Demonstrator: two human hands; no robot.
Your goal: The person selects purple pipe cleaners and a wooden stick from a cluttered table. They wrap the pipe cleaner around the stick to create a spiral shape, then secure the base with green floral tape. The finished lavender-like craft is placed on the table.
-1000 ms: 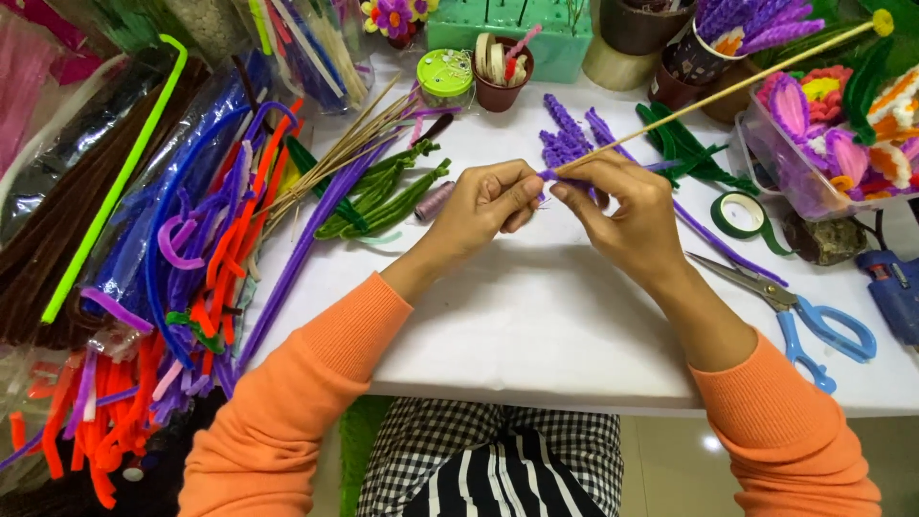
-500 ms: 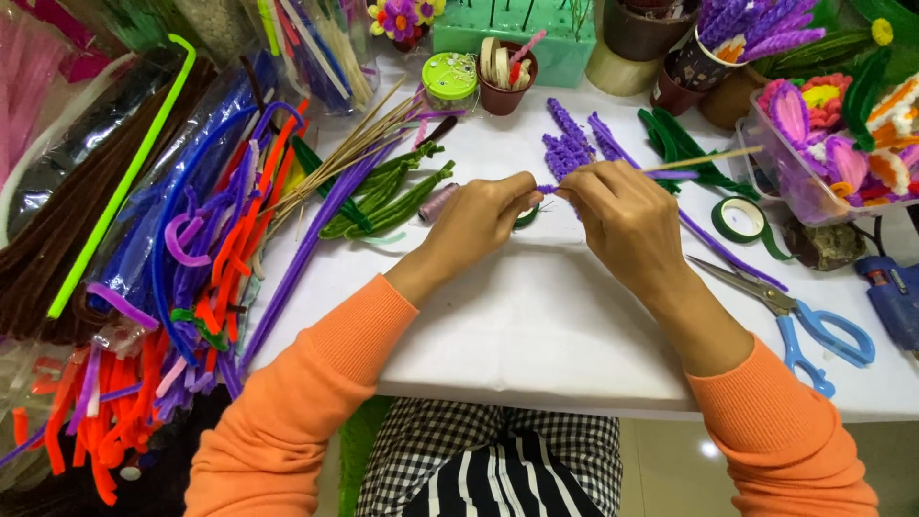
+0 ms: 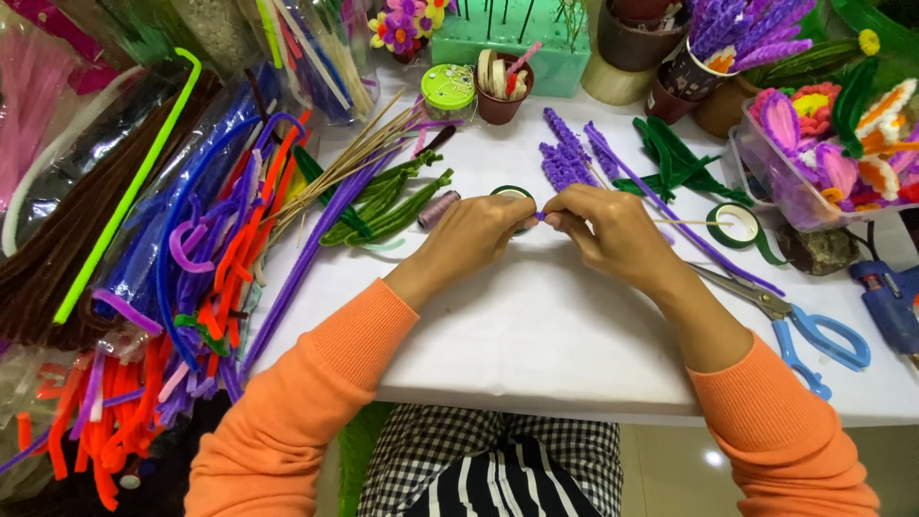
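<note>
My left hand (image 3: 479,233) and my right hand (image 3: 613,233) meet over the middle of the white table (image 3: 536,335). Their fingertips pinch a small purple pipe cleaner piece (image 3: 540,216) wound on a thin wooden stick (image 3: 689,222), which pokes out to the right of my right hand. Most of the purple piece is hidden by the fingers. Just beyond the hands lie finished purple twisted flower spikes (image 3: 565,158) and a long purple pipe cleaner (image 3: 670,211).
Blue-handled scissors (image 3: 795,321) and a blue glue gun (image 3: 890,297) lie at the right, by a green tape roll (image 3: 739,225). Green pipe cleaners (image 3: 383,196) and wooden skewers (image 3: 345,168) lie left of the hands. Piles of coloured pipe cleaners (image 3: 191,287) fill the left side.
Both hands have dropped closer to the table and drawn tighter together. The stick, earlier slanting up to the far right, now lies nearly level and shows only a short end.
</note>
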